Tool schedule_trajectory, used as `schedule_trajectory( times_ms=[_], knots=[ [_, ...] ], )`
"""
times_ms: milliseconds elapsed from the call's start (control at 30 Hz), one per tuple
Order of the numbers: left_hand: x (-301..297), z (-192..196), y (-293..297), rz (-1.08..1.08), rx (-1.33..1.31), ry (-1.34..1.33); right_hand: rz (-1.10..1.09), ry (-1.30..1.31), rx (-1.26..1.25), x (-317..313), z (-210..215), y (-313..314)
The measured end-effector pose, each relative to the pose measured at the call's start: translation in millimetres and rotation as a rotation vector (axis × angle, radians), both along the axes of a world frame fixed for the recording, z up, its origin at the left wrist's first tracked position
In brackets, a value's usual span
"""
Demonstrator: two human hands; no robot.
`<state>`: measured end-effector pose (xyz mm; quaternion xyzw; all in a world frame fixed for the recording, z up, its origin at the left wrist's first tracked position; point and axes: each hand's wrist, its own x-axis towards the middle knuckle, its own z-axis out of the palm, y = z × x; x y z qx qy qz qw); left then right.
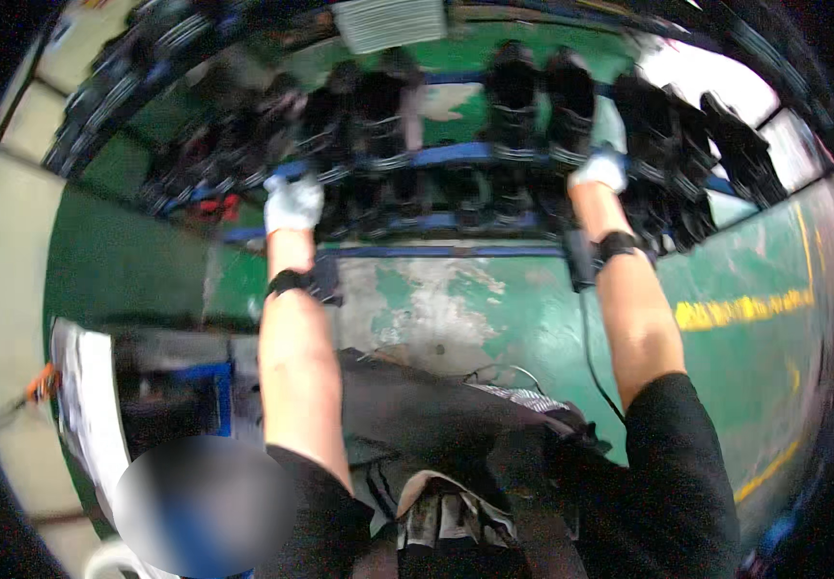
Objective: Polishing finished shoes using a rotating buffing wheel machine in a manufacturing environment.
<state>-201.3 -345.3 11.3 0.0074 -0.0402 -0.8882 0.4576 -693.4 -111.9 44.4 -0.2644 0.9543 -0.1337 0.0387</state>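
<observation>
Both my arms reach forward to a rack with blue rails that carries rows of black shoes. My left hand, in a white glove, is closed on the upper front rail, left of the middle. My right hand, gloved the same way, is closed on that rail further right, just below a black shoe. Motion blur softens the fingers of both hands, and their tips are partly hidden. More dark shoes stand on the lower tier between my hands.
A black cable hangs from the small box at my right wrist. At lower left, a blurred round shape is beside a white panel. The green floor has worn patches and yellow markings. More shoe racks line the far left.
</observation>
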Motion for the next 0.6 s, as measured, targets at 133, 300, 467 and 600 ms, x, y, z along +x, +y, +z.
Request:
schedule_trajectory(
  times_ms=[133, 300, 467, 600],
  knots=[
    [-172, -44, 79, 0.273, 0.133, -0.282, -0.176, -0.104, -0.359, -103, -90, 96],
    [-178, -2, 93, 0.351, 0.268, -0.317, -0.352, -0.433, -0.909, -204, -102, 79],
    [-140, -16, 92, 0.412, 0.265, -0.387, -0.480, -0.766, -1.161, -168, -105, 43],
    [-168, -18, 116, 0.353, 0.274, -0.426, -0.047, -0.690, -1.078, -175, -91, 77]
  ],
)
